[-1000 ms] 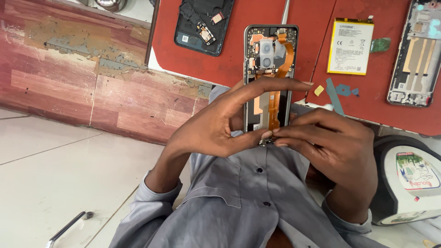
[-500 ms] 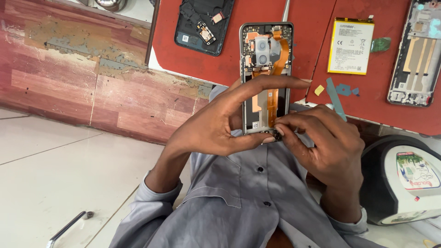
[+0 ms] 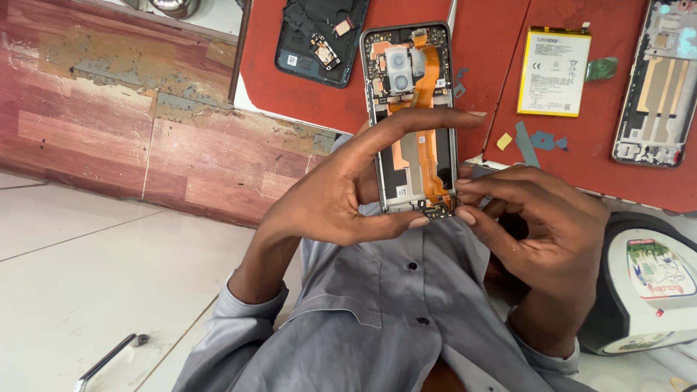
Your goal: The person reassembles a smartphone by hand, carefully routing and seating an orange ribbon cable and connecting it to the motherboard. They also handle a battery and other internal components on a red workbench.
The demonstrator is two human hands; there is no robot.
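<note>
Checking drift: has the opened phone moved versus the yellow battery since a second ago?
Yes. The opened phone sits slightly farther left of the yellow battery and a bit higher.

Premises: a phone repair workshop. Evidence: red work mats [image 3: 501, 80] carrying a loose yellow battery [image 3: 554, 71], a detached dark back cover [image 3: 319, 36] and a stripped phone frame [image 3: 657, 80]. Worn wooden counter front [image 3: 123, 123] over tiled floor [image 3: 80, 290].

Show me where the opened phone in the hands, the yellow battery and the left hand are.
opened phone [image 3: 412, 94], head view, on its camera module near the top.
yellow battery [image 3: 553, 71], head view, middle of its label face.
left hand [image 3: 327, 203], head view, back of the hand.
</note>
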